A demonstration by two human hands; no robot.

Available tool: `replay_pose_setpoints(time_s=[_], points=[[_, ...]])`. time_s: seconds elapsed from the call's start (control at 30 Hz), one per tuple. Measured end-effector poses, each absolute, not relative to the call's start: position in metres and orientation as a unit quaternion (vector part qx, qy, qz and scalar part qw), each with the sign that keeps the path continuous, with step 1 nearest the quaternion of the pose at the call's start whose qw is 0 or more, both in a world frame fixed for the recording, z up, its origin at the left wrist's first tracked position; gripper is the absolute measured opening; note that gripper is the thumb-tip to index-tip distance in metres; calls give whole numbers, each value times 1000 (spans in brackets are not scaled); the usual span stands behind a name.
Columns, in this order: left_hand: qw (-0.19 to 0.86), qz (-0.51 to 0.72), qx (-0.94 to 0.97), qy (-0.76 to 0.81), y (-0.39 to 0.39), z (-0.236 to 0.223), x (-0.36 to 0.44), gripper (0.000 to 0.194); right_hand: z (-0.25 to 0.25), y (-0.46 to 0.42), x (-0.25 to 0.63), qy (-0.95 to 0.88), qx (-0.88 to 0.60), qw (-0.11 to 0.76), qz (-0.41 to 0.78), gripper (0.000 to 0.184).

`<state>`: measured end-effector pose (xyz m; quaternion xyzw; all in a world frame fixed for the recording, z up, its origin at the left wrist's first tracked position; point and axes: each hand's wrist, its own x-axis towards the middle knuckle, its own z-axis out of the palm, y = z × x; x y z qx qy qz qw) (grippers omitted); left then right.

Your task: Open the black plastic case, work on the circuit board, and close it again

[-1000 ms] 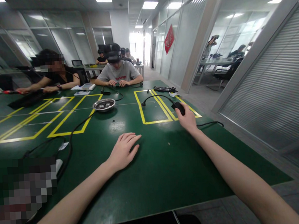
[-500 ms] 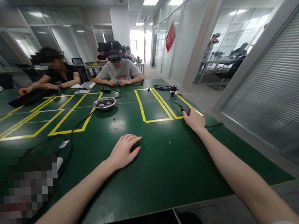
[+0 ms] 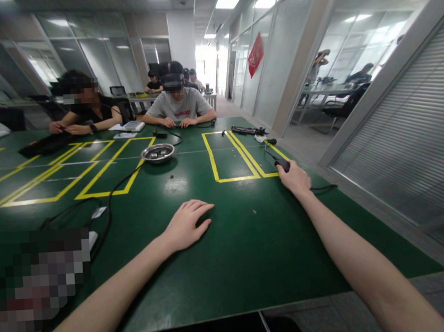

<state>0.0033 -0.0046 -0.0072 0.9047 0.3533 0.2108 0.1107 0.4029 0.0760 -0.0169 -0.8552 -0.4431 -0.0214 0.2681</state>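
My right hand is closed around a black power adapter at the right side of the green table. A short cord leads from the adapter's far end to a dark plug, which lies near the yellow tape. Another thin black cable comes out beside my wrist and runs right toward the table edge. My left hand lies palm down on the tabletop, fingers stretched out, with nothing in it. My right fingers partly hide the adapter.
A metal bowl with small metal parts stands beyond my left hand. A folded black tripod lies at the far right. Yellow tape marks rectangles. A black cable runs along the left. Two people sit across the table.
My right hand has shifted right with the adapter, and the plug has swung over to the right and come down on the table. My left hand has stayed in place.
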Motion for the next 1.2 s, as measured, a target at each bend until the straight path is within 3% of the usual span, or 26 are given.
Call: replay_pose_setpoints(time_s=[0.1,0.33,0.63,0.77,1.0,1.2], points=[[112,211,904,353,-5,-7,3,38,-14,75,401,-431,-857,278,-48,55],[118,209,905,352,-5,-6,2,38,-18,77,403,-499,-840,213,-28,52],[121,213,906,345,-4,-6,1,35,-21,79,409,-500,-829,252,-14,61],[121,216,907,340,-4,-6,2,34,-18,78,407,-497,-817,291,-13,52],[121,216,907,341,-3,-6,2,33,-17,79,402,-477,-831,287,-2,40],[131,225,908,328,-6,-3,4,31,-18,76,404,-517,-799,306,-32,41]])
